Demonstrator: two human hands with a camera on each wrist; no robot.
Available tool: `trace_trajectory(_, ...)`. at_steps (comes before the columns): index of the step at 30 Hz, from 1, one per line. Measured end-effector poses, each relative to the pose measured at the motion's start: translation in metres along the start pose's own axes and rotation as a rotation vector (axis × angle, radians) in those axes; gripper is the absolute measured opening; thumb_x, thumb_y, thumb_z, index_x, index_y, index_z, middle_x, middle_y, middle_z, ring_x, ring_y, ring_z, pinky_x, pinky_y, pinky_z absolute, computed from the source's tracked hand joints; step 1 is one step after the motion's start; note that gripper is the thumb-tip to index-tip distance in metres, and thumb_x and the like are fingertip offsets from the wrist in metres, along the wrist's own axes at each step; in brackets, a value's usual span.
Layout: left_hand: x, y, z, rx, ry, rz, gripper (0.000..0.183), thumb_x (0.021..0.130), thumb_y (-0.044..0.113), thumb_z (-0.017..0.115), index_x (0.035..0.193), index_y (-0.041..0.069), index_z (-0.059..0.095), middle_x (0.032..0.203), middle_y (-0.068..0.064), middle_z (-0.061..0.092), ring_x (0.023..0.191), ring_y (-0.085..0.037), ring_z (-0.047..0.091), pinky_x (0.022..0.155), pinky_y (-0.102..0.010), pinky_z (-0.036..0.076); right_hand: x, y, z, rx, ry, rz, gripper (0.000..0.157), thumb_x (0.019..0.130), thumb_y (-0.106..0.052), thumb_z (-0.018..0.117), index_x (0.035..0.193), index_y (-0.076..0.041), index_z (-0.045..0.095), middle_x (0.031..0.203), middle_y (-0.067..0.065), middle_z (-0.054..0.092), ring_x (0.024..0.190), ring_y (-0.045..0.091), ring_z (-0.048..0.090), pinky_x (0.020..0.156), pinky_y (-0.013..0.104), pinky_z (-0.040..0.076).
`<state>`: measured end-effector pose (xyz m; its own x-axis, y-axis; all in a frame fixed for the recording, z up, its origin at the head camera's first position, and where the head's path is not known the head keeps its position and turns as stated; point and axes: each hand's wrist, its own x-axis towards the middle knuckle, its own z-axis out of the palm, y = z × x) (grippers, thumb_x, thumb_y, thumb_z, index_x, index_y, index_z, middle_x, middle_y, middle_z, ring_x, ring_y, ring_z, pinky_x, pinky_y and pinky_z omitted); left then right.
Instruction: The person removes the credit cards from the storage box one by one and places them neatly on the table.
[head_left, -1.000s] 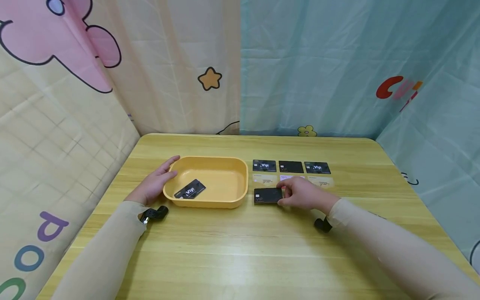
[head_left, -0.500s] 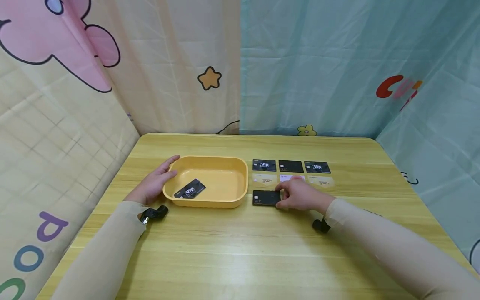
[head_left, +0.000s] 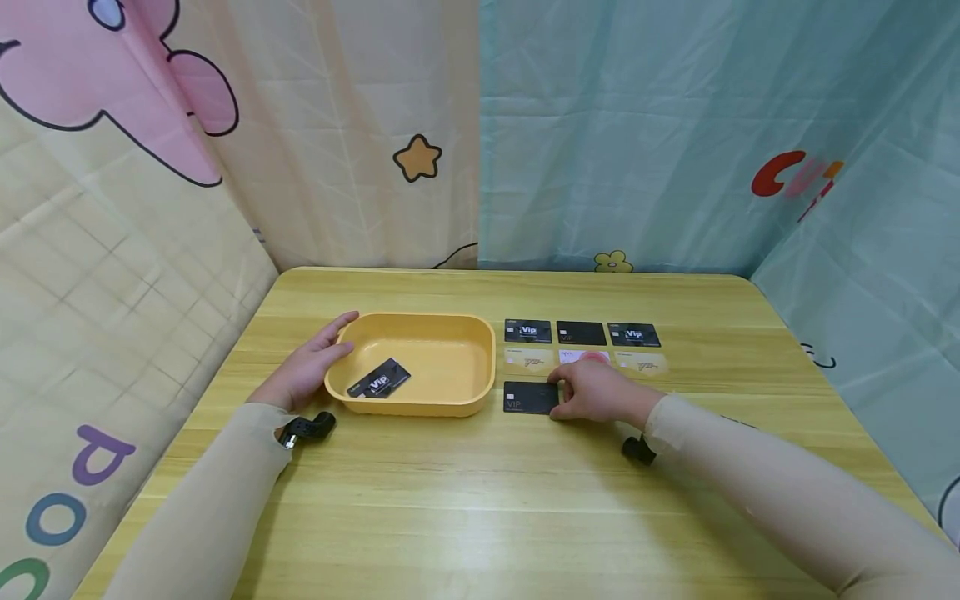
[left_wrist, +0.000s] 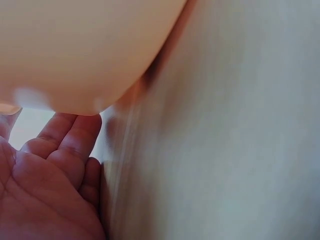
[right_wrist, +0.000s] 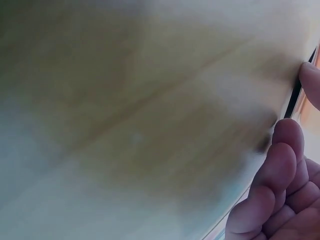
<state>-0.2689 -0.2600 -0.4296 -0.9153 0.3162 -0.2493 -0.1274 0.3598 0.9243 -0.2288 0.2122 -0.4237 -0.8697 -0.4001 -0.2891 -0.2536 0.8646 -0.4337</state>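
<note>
In the head view my right hand [head_left: 600, 391] pinches the right end of a black VIP card [head_left: 527, 397] between thumb and fingers. The card lies flat, close over the table, in front of two rows of cards; in the right wrist view its dark edge [right_wrist: 294, 100] shows between thumb and fingertips. My left hand [head_left: 302, 372] holds the left rim of a yellow plastic basin [head_left: 420, 409], thumb over the rim and fingers along the outer wall. Inside the basin, at the lower left, lies a dark patterned Vip card [head_left: 380, 379].
The back row has a Vip card [head_left: 528, 331], a black card [head_left: 581, 333] and another Vip card [head_left: 633, 335]. Before it lie a gold card [head_left: 528, 360], a pink-white card [head_left: 573, 356] and another gold card [head_left: 640, 362]. Curtains [head_left: 600, 150] stand behind the wooden table [head_left: 450, 500].
My right hand has slid the black VIP card slightly left and toward me, away from the row of gold and pink-white cards. The left hand and basin stay put.
</note>
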Motion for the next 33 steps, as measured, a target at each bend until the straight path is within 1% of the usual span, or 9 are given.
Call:
trace_trajectory(10,0.001,-0.0015,-0.0008,-0.003,-0.003,0.007,0.063,0.115,0.032,0.041,0.17,0.039,0.011,0.176,-0.023,0.005,0.142,-0.043,0.05,0.091,-0.019,0.057,-0.0006,-0.0008,0.0004,0.002,-0.002,0.028,0.057,0.084,-0.033,0.091,0.131,-0.009,0.07,0.074,-0.002,0.065,0.066,0.013,0.059,0.063,0.028,0.046)
trace_trajectory(19,-0.0008,-0.0001,0.0,0.032,0.007,0.011,0.063,0.115,0.033,0.041,0.17,0.039,0.012,0.176,-0.025,0.003,0.139,-0.042,0.053,0.091,-0.019,0.057,-0.0031,-0.0039,-0.0013,-0.004,0.0,0.04,0.058,0.084,-0.034,0.091,0.132,-0.01,0.07,0.074,-0.002,0.065,0.067,0.014,0.06,0.064,0.029,0.047)
trace_trajectory(22,-0.0008,-0.0005,0.0,0.029,0.005,0.012,0.063,0.115,0.033,0.041,0.17,0.039,0.012,0.175,-0.026,0.004,0.14,-0.043,0.053,0.091,-0.019,0.057,-0.0029,-0.004,-0.0011,-0.007,-0.001,0.041,0.057,0.084,-0.034,0.091,0.132,-0.01,0.071,0.074,-0.002,0.065,0.067,0.014,0.06,0.065,0.029,0.048)
trace_trajectory(27,-0.0006,-0.0016,0.0001,0.04,0.008,0.01,0.063,0.115,0.034,0.042,0.17,0.04,0.012,0.176,-0.025,0.001,0.144,-0.044,0.048,0.092,-0.015,0.054,-0.0029,-0.004,-0.001,-0.013,-0.001,0.037,0.058,0.084,-0.035,0.091,0.132,-0.01,0.071,0.074,-0.003,0.065,0.066,0.014,0.061,0.064,0.029,0.048)
trace_trajectory(33,-0.0007,-0.0022,-0.0004,0.035,0.006,0.016,0.063,0.115,0.033,0.042,0.17,0.039,0.012,0.176,-0.024,0.001,0.142,-0.044,0.05,0.092,-0.017,0.055,-0.0033,-0.0033,-0.0004,-0.025,0.002,0.023,0.058,0.084,-0.035,0.091,0.132,-0.009,0.071,0.074,-0.003,0.065,0.066,0.013,0.06,0.063,0.027,0.047)
